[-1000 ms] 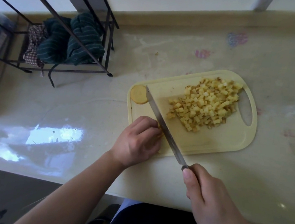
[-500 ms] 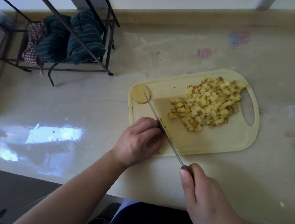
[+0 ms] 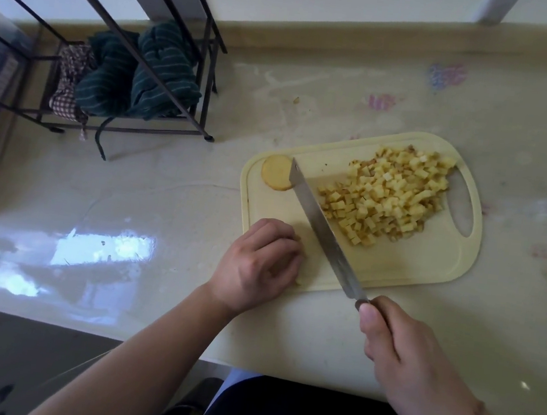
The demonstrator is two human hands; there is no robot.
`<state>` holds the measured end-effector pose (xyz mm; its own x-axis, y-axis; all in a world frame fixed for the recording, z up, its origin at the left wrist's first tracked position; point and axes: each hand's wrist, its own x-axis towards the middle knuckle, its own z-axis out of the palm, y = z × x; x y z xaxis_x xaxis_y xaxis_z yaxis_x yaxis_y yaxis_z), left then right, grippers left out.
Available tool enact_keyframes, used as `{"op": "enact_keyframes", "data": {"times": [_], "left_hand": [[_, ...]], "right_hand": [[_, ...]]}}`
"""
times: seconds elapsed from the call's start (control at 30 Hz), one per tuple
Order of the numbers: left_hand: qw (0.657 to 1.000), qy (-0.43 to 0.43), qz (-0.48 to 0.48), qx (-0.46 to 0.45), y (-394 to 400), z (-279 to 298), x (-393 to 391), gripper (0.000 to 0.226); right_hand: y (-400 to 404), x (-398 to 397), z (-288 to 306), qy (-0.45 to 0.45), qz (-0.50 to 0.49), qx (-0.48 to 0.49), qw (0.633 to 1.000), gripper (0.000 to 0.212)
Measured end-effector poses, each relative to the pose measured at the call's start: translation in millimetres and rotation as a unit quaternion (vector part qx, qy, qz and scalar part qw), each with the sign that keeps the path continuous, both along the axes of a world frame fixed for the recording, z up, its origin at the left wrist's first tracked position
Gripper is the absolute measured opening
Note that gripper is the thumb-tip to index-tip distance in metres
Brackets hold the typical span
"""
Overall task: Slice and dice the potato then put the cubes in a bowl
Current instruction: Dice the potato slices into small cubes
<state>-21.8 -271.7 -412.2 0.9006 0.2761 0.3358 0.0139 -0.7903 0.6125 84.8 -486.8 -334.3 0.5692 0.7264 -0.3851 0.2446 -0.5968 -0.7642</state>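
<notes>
Striped cloths [image 3: 136, 76] in wire rack [image 3: 206, 95]

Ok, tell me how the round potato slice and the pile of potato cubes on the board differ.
The round potato slice is one whole flat disc; the pile of potato cubes is many small diced pieces heaped together. The slice lies at the far left corner of the cutting board, left of the knife blade; the cubes lie right of it, toward the handle hole. The slice touches the blade tip. Both are pale yellow and rest on the board.

No readable text, label, brand or number anywhere; only blurred, illegible coloured marks on the bench [image 3: 446, 75].
</notes>
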Motion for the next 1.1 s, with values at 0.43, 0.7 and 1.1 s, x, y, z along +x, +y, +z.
{"op": "enact_keyframes", "data": {"times": [0.43,0.7,1.1], "left_hand": [[1.000,-0.011,-0.006,0.007,0.9,-7.0,-3.4,0.005],[1.000,-0.014,-0.006,0.012,0.6,-8.1,-3.6,0.003],[1.000,-0.007,0.007,-0.003,0.2,-12.8,-4.0,0.003]], "right_hand": [[-7.6,-10.5,9.3,0.049,0.027,-0.011,0.998,0.048],[-10.2,-13.1,5.7,0.046,0.036,-0.025,0.998,0.069],[-0.2,-14.4,2.1,0.005,0.081,-0.037,0.996,0.041]]}}
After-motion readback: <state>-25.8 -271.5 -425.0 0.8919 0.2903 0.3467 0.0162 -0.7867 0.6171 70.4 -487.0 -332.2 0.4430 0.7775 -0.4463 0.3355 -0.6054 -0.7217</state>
